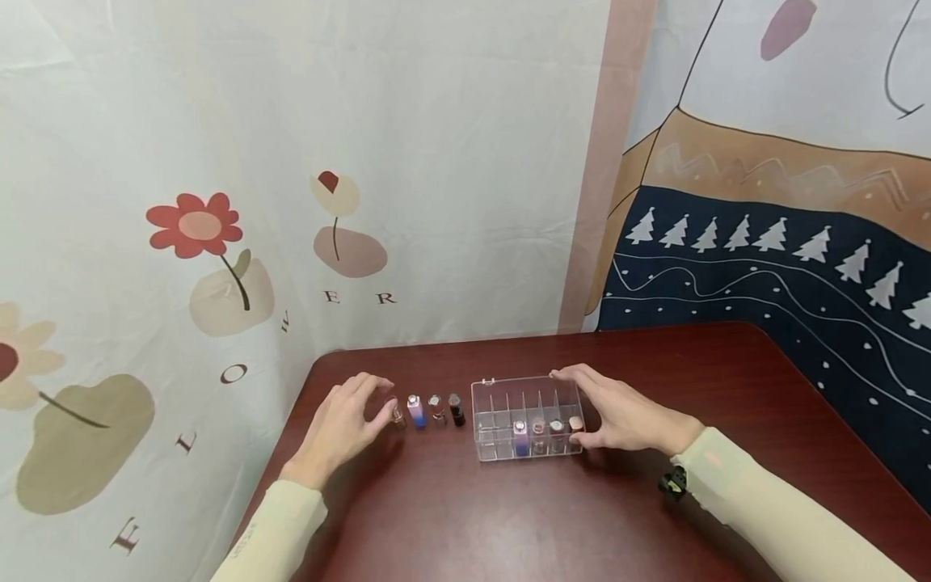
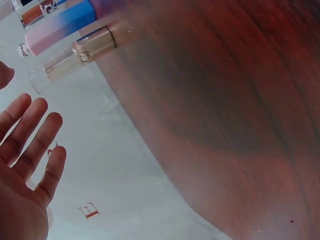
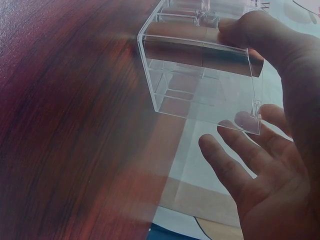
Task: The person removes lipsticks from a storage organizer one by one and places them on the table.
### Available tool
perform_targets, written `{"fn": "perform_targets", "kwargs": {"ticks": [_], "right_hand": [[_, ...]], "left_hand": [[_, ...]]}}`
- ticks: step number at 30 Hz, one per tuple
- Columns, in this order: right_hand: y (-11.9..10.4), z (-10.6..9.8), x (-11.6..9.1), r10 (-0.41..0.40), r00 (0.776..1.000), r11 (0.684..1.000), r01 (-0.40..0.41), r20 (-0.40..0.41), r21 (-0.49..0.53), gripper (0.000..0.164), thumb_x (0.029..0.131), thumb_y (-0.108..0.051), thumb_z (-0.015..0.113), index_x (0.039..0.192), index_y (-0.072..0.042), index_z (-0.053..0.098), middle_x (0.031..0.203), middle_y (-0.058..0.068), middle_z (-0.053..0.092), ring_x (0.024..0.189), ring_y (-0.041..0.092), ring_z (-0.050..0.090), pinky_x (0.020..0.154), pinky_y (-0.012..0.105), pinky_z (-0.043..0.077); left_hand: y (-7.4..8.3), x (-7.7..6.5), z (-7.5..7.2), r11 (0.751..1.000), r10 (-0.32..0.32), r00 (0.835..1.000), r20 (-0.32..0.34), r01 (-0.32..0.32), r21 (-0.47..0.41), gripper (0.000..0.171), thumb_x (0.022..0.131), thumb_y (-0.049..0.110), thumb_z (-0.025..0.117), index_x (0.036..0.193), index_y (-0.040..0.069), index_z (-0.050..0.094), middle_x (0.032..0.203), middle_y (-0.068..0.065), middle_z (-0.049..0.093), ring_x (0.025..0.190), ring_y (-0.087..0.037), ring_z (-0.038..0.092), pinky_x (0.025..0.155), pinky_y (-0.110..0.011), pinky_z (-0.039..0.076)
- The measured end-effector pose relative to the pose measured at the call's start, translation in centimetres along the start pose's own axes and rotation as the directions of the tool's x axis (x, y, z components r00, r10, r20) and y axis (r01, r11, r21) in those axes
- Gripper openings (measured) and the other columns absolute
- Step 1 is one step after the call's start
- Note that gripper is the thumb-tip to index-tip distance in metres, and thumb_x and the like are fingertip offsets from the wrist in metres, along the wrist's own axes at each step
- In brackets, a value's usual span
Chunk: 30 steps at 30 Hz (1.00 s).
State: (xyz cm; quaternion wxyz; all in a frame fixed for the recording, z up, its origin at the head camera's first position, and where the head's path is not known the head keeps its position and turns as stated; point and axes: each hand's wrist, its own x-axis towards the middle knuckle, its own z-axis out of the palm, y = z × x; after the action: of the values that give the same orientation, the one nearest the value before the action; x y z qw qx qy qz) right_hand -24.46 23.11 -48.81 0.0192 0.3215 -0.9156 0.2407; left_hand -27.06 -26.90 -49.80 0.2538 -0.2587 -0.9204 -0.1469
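My left hand (image 1: 342, 424) is beside the left end of a short row of lipstick tubes. Its thumb and fingers are spread about the clear-and-gold tube (image 1: 398, 415); in the left wrist view they stay apart from this tube (image 2: 82, 52). To its right stand a pink-and-blue tube (image 1: 416, 411), a clear tube with a reddish band (image 1: 437, 409) and a black tube (image 1: 456, 410). My right hand (image 1: 621, 412) holds the clear compartment box (image 1: 483, 440) by its right end, thumb at the front corner near a brown-topped tube (image 1: 576, 424), fingers toward the back.
Inside the box's front row sit several tubes, including another pink-and-blue one (image 1: 520, 437). The reddish-brown table (image 1: 451, 517) meets a white printed cloth (image 1: 465, 162) behind and at left. A dark blue cloth with white trees (image 1: 727, 267) hangs at right.
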Motion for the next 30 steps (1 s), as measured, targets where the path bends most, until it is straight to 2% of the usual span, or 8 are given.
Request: {"fn": "perform_targets", "kwargs": {"ticks": [3,8,13,18,22,26,30], "right_hand": [[0.0,0.0,0.0,0.000,1.000,1.000,0.000,0.002,0.003,0.104,0.088,-0.029,0.103,0.173,-0.015,0.046,0.166,0.007,0.058,0.134,0.024,0.073,0.115,0.056,0.066],[0.1,-0.1,0.1,-0.009,1.000,1.000,0.009,-0.002,0.009,0.104,0.088,-0.028,0.104,0.173,-0.014,0.046,0.166,0.008,0.058,0.132,0.024,0.072,0.114,0.057,0.066],[0.2,0.0,0.1,-0.013,1.000,1.000,0.013,0.004,0.006,0.104,0.088,-0.030,0.103,0.174,-0.015,0.045,0.165,0.008,0.058,0.132,0.023,0.073,0.113,0.056,0.067],[0.3,0.0,0.1,-0.023,1.000,1.000,0.023,-0.003,0.010,0.104,0.089,-0.030,0.103,0.174,-0.014,0.045,0.165,0.009,0.058,0.134,0.026,0.073,0.113,0.058,0.066],[0.3,-0.1,0.2,-0.022,1.000,1.000,0.022,-0.001,0.018,0.104,0.089,-0.029,0.103,0.174,-0.015,0.044,0.165,0.011,0.058,0.134,0.030,0.073,0.113,0.059,0.066],[0.3,0.0,0.2,-0.015,1.000,1.000,0.015,0.008,0.018,0.105,0.089,-0.029,0.103,0.174,-0.015,0.044,0.166,0.013,0.058,0.135,0.029,0.073,0.114,0.059,0.066],[0.3,0.0,0.1,-0.011,1.000,1.000,0.010,0.011,0.018,0.105,0.088,-0.029,0.103,0.174,-0.015,0.044,0.167,0.012,0.057,0.135,0.028,0.073,0.115,0.057,0.066]], "left_hand": [[0.4,0.3,-0.1,1.000,0.020,1.000,-0.023,-0.020,0.002,0.027,0.099,0.020,0.088,0.123,0.011,0.081,0.117,-0.007,0.082,0.103,-0.028,0.078,0.089,-0.050,0.059],[1.5,0.8,-0.3,0.999,0.052,0.998,-0.035,-0.052,-0.010,0.030,0.099,0.022,0.089,0.126,0.012,0.080,0.117,-0.006,0.080,0.101,-0.026,0.075,0.096,-0.053,0.060],[3.2,1.3,-0.5,0.995,0.101,0.993,-0.060,-0.103,-0.020,0.034,0.099,0.024,0.088,0.130,0.013,0.080,0.121,-0.004,0.080,0.092,-0.020,0.071,0.097,-0.053,0.060],[5.1,2.0,-0.5,0.985,0.165,0.984,-0.071,-0.167,-0.032,0.038,0.099,0.026,0.087,0.133,0.013,0.079,0.124,-0.003,0.079,0.099,-0.020,0.074,0.096,-0.050,0.060],[6.7,2.4,-0.2,0.975,0.214,0.974,-0.072,-0.218,-0.044,0.040,0.097,0.030,0.089,0.133,0.013,0.080,0.124,-0.002,0.079,0.106,-0.021,0.076,0.097,-0.049,0.061],[8.2,2.9,0.4,0.964,0.261,0.963,-0.069,-0.264,-0.038,0.042,0.096,0.032,0.090,0.132,0.014,0.080,0.123,0.000,0.079,0.099,-0.017,0.074,0.096,-0.045,0.060],[9.5,3.3,0.9,0.958,0.281,0.958,-0.057,-0.283,-0.046,0.041,0.096,0.033,0.091,0.131,0.016,0.079,0.122,0.002,0.078,0.098,-0.015,0.072,0.096,-0.044,0.060]]}}
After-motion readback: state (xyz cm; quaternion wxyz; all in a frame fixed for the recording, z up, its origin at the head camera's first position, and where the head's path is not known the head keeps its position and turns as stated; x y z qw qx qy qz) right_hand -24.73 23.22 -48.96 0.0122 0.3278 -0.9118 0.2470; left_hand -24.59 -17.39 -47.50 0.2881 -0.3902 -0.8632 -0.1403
